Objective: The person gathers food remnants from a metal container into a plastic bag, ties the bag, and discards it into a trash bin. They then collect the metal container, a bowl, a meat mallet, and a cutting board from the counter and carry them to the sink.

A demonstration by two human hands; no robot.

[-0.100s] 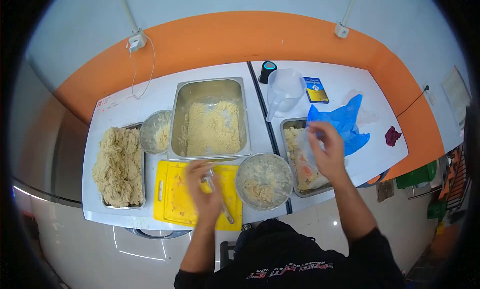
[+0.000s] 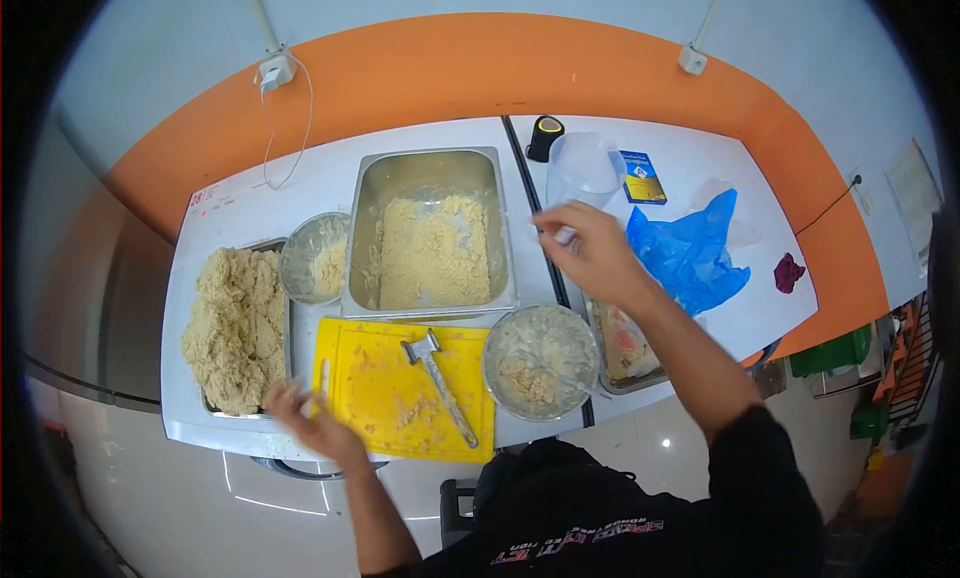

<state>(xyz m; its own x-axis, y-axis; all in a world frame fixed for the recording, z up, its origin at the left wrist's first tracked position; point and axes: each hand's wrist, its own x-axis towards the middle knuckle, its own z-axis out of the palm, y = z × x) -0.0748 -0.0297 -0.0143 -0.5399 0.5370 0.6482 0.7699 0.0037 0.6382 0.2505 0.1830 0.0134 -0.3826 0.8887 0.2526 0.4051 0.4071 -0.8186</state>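
the meat mallet (image 2: 440, 386) has been released onto the yellow cutting board (image 2: 400, 390); the left hand (image 2: 305, 423), open and empty, has been drawn to its edge. the right hand (image 2: 590, 250), loosely curled and seemingly empty, has been raised toward the clear jug (image 2: 583, 168), which could be tipped over by a careless reach.

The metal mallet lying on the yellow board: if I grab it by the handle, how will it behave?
The mallet looks like solid metal, so probably stiff and heavy at the head, tending to dip there. Bits of mixture lie on the yellow board around it, so the handle may be greasy and slippery. It lies flat, so it is unlikely to roll.
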